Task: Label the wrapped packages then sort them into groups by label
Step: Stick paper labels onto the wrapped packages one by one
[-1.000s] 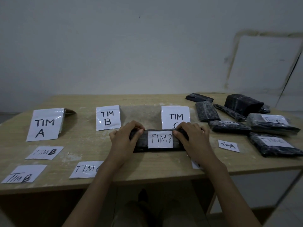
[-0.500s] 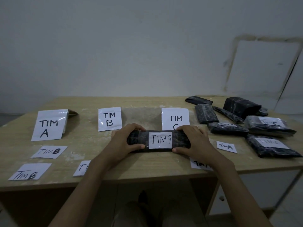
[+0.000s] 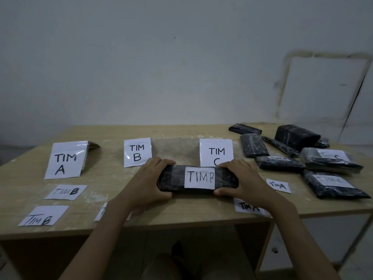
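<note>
A long black wrapped package (image 3: pixel 173 178) with a white "TIM B" label (image 3: pixel 199 177) taped on its top lies at the table's middle front. My left hand (image 3: pixel 150 178) grips its left end, fingers curled over the far edge and thumb under the near one. My right hand (image 3: pixel 242 178) grips its right end the same way. Three standing signs mark the groups: "TIM A" (image 3: pixel 65 159), "TIM B" (image 3: pixel 137 152), "TIM C" (image 3: pixel 216 151). Several black packages (image 3: pixel 280 163) lie at the right, some labelled.
Loose paper labels lie flat on the wooden table (image 3: pixel 113 178): two "TIM B" slips (image 3: pixel 65 191) (image 3: pixel 43 216) at the front left, one partly under my left forearm (image 3: pixel 102 211), and "TIM A" slips (image 3: pixel 278 185) (image 3: pixel 247 207) by my right hand. A wall stands behind.
Both hands shifted from pressing the label's sides to gripping the package's ends. The package tilted up slightly toward me.
</note>
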